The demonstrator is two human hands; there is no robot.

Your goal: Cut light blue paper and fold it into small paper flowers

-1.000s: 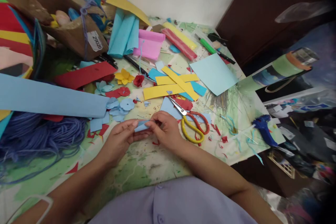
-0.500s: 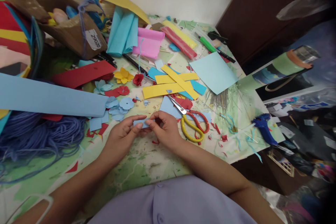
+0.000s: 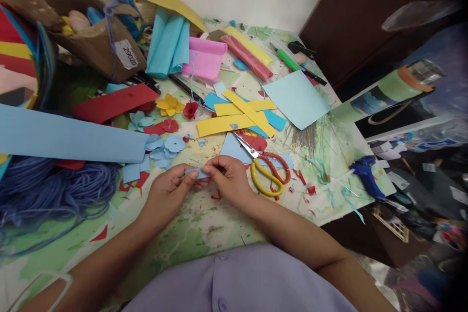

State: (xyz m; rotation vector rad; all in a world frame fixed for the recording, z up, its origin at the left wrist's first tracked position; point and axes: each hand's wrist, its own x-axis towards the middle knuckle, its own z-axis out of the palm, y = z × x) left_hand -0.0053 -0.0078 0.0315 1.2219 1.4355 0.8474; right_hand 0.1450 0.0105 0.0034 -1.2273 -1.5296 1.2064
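Note:
My left hand (image 3: 168, 191) and my right hand (image 3: 229, 179) meet just above the table, and both pinch a small light-blue paper piece (image 3: 197, 172) between their fingertips. The piece is narrow and mostly hidden by my fingers. Yellow-and-red scissors (image 3: 266, 169) lie shut on the table just right of my right hand. Several light-blue paper flowers (image 3: 164, 148) lie a little beyond my left hand.
Crossed yellow paper strips (image 3: 237, 116), a light-blue square sheet (image 3: 296, 98), a long blue paper strip (image 3: 69, 137), purple yarn (image 3: 47, 195), rolled crepe paper (image 3: 171, 48), a cardboard box (image 3: 91, 34) and a blue glue gun (image 3: 363, 175) near the table's right edge.
Both hands stay together on the small blue piece; the fingers have shifted slightly and the piece shows less than before. The view has drifted a little.

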